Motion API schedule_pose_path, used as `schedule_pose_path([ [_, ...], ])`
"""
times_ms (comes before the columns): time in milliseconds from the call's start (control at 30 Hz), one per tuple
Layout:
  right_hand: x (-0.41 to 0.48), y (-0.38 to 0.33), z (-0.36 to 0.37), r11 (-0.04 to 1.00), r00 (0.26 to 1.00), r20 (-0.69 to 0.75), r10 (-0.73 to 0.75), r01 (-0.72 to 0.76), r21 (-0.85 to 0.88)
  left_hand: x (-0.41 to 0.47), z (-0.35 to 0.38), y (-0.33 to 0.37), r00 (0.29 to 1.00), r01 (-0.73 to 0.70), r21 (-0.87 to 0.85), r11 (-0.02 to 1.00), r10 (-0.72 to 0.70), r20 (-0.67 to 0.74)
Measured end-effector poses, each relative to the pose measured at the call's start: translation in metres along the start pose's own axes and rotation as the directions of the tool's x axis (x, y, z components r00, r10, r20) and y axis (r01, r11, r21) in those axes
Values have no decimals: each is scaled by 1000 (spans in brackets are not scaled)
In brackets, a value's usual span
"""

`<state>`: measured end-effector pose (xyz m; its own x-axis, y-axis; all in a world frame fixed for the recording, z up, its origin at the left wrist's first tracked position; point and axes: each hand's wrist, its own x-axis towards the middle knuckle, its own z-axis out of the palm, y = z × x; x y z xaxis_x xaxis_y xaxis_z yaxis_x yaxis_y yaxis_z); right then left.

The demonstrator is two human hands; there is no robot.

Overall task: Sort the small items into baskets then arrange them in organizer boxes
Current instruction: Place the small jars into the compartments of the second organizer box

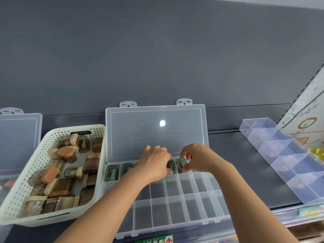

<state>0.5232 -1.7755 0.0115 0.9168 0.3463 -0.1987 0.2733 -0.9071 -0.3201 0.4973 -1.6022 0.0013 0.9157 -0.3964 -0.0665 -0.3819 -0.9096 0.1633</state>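
Fingers (188,156) of the right hand (196,159) are curled, index and thumb pinching a small dark translucent item (181,165) that stands upright in the back row of the organizer box (175,207). Left hand (154,162) lies palm down over the same row, just beside the right hand, its fingers bent downward into the compartments; its thumb touches a second dark item (171,166) in the neighbouring cell, but whether the hand grips anything cannot be told. Two further dark items (110,172) (127,168) sit upright in the leftmost cells of the back row. Middle and front rows of the box show bare compartments. Clear lid (154,134) stands open and upright against the grey back panel (157,58).

White perforated basket (21,190) rests on the shelf (245,163), touching the left side of the box. It holds a loose heap of small items (67,152) with brown, tan and orange parts, lying at mixed angles. At the far left edge a second clear box lid (17,137) stands open. To the right, well apart from the hands, a clear divided tray (280,155) runs diagonally along the shelf, with yellow pieces (317,152) beside its far side. A label with a red arrow (169,240) shows at the shelf's front edge.
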Motion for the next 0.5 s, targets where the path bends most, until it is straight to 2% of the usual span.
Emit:
schedule_pose_path([
  [100, 3, -5, -1, 1000, 999, -33, 2, -2, -4, -4, -2, -2, 999, 15, -6, 1000, -15, -28],
  [200, 10, -24, -1, 999, 989, -140, -50, 51, 8, -13, -10, -9, 994, 52, -33, 998, -55, -93],
  [333, 20, -72, 1, 971, 944, -254, -211, 231, 54, -41, -24, -34, 968, 127, -76, 989, -140, -210],
  [500, 34, -138, 14, 896, 879, -244, -410, 438, 74, -94, -39, -89, 901, 311, -122, 943, -333, -277],
])
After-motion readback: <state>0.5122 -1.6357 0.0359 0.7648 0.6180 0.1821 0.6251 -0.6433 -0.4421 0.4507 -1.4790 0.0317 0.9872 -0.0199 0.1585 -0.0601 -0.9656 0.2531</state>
